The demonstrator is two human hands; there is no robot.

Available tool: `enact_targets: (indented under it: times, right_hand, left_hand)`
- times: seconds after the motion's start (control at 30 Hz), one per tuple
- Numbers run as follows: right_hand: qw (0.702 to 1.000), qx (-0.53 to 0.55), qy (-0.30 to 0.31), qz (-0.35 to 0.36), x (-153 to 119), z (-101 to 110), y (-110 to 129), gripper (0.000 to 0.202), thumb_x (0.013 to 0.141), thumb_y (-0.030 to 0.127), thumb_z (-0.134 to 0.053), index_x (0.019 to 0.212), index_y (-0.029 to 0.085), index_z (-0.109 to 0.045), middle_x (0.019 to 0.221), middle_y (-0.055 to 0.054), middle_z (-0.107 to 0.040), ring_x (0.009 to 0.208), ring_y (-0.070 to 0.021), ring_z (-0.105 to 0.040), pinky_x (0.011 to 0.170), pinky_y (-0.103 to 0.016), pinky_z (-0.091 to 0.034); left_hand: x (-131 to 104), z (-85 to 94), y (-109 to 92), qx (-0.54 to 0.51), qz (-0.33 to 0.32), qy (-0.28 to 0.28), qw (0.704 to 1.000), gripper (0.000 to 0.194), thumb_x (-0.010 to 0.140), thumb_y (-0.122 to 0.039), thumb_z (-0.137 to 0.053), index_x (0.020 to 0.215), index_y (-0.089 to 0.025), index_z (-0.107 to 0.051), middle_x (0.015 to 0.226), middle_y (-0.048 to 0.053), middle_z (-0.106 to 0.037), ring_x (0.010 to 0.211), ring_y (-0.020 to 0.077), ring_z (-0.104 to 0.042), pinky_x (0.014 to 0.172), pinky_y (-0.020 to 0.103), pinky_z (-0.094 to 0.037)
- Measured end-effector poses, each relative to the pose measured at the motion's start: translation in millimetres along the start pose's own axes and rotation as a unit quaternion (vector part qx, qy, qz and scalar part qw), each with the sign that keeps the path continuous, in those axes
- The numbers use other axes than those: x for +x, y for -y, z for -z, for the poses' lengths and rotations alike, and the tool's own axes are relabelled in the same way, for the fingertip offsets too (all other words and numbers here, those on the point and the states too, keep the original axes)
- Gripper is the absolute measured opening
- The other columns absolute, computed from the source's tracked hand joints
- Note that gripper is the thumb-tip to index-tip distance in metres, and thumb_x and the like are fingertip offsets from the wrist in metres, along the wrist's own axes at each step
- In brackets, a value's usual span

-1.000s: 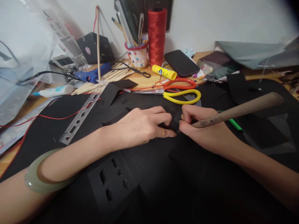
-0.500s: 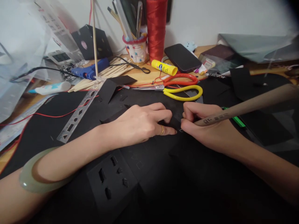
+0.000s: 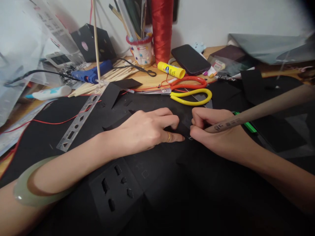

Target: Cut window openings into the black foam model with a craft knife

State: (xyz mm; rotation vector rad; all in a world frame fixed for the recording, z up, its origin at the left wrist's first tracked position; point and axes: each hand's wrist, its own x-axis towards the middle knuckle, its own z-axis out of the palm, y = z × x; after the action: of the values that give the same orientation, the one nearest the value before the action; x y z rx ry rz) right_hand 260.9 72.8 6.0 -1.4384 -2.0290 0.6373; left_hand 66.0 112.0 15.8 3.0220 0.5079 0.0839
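Note:
Black paper with small faint drawn outlines lies beneath both hands. My left hand rests on it, fingers apart, with nothing held and a gold ring on one finger. My right hand is closed around a thick grey-brown handled tool, whose shaft slants up to the right. The tool's tip is hidden by the fingers, beside a small pale mark. Left of centre, a section of black card has several cut openings.
A clear stencil ruler lies at left. Behind the hands are scissors, a glue stick, a phone, a blue glue gun, a pen cup and a red spool.
The view has shifted slightly, moving the background a little to the left. Both hands stay nearly in the same place, and the right hand still holds the tool.

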Motion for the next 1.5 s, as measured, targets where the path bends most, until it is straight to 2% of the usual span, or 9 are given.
enact_targets:
  times: [0.33, 0.57, 0.8, 1.07, 1.13, 1.2, 1.33, 1.4, 1.5]
  right_hand:
    - [1.0, 0.005, 0.003, 0.003, 0, 2, 0, 0.026, 0.06, 0.005, -0.047, 0.051, 0.019, -0.027, 0.047, 0.006, -0.03, 0.045, -0.006, -0.026, 0.039, -0.022, -0.02]
    - [1.0, -0.004, -0.006, 0.009, 0, 1, 0, 0.027, 0.06, 0.004, -0.048, 0.051, 0.018, -0.027, 0.046, 0.006, -0.03, 0.044, -0.0059, -0.026, 0.039, -0.022, -0.02]
    - [1.0, 0.002, -0.011, 0.002, 0, 0, 0, 0.028, 0.059, 0.003, -0.049, 0.05, 0.019, -0.027, 0.046, 0.005, -0.031, 0.044, -0.0065, -0.027, 0.039, -0.023, -0.019]
    - [0.996, 0.076, -0.017, -0.038, 1, 0, -3, 0.028, 0.06, 0.005, -0.05, 0.05, 0.018, -0.028, 0.046, 0.006, -0.028, 0.045, -0.0061, -0.026, 0.04, -0.023, -0.019]
    - [0.985, 0.152, -0.056, -0.064, 2, 0, -8, 0.029, 0.063, 0.007, -0.052, 0.05, 0.019, -0.029, 0.047, 0.006, -0.029, 0.047, -0.0068, -0.03, 0.043, -0.023, -0.021]
    - [0.956, 0.262, -0.095, -0.092, 2, 1, -14, 0.029, 0.066, 0.01, -0.053, 0.052, 0.019, -0.03, 0.048, 0.007, -0.029, 0.046, -0.0069, -0.03, 0.043, -0.024, -0.021]
    - [0.899, 0.412, -0.09, -0.119, 4, 3, -17, 0.031, 0.068, 0.014, -0.056, 0.054, 0.019, -0.029, 0.049, 0.008, -0.025, 0.041, -0.0048, -0.021, 0.039, -0.023, -0.014]
    - [0.883, 0.444, -0.095, -0.118, 4, 4, -15, 0.032, 0.068, 0.014, -0.057, 0.054, 0.019, -0.029, 0.049, 0.008, -0.028, 0.041, -0.0036, -0.02, 0.039, -0.022, -0.012]
    - [0.847, 0.504, -0.102, -0.137, 3, 6, -12, 0.032, 0.065, 0.012, -0.06, 0.052, 0.017, -0.031, 0.049, 0.008, -0.034, 0.039, -0.0017, -0.02, 0.037, -0.02, -0.011]
  left_hand:
    - [-1, 0.4, 1, -0.006, -0.004, 0.0, 1.0, 0.045, 0.084, -0.006, -0.036, 0.114, -0.035, -0.052, 0.1, 0.0, -0.052, 0.099, 0.0153, -0.045, 0.051, 0.018, -0.034]
    - [-1, -0.4, 2, -0.036, -0.008, 0.0, 0.999, 0.039, 0.09, -0.013, -0.031, 0.115, -0.033, -0.053, 0.103, 0.002, -0.052, 0.101, 0.0163, -0.045, 0.071, 0.023, -0.043]
    - [-1, -0.7, 1, -0.048, -0.002, -0.008, 0.999, 0.036, 0.091, -0.017, -0.029, 0.112, -0.032, -0.055, 0.103, 0.002, -0.053, 0.101, 0.0165, -0.047, 0.067, 0.022, -0.043]
    - [2, 0.4, 2, -0.095, 0.014, -0.013, 0.995, 0.043, 0.081, -0.003, -0.038, 0.108, -0.03, -0.059, 0.099, 0.002, -0.055, 0.095, 0.0157, -0.049, 0.072, 0.023, -0.043]
    - [4, 3.5, 2, -0.128, 0.022, -0.01, 0.992, 0.04, 0.081, -0.003, -0.04, 0.105, -0.028, -0.061, 0.101, 0.001, -0.055, 0.093, 0.0135, -0.05, 0.079, 0.024, -0.042]
    - [8, 8.2, 2, -0.145, 0.027, -0.001, 0.989, 0.035, 0.083, -0.007, -0.043, 0.107, -0.025, -0.059, 0.106, 0.001, -0.054, 0.095, 0.0122, -0.05, 0.084, 0.023, -0.04]
    - [19, 20.8, -1, -0.11, 0.031, 0.045, 0.992, 0.031, 0.082, -0.021, -0.053, 0.114, -0.019, -0.052, 0.115, 0.004, -0.05, 0.108, 0.0172, -0.043, 0.092, 0.028, -0.036]
    - [26, 27.1, -2, -0.102, 0.043, 0.083, 0.99, 0.036, 0.078, -0.026, -0.059, 0.112, -0.015, -0.05, 0.112, 0.007, -0.049, 0.109, 0.0204, -0.04, 0.09, 0.03, -0.037]
    - [38, 34.3, 0, -0.117, 0.064, 0.139, 0.981, 0.041, 0.071, -0.029, -0.066, 0.104, -0.013, -0.049, 0.094, 0.006, -0.052, 0.096, 0.0206, -0.045, 0.076, 0.027, -0.04]
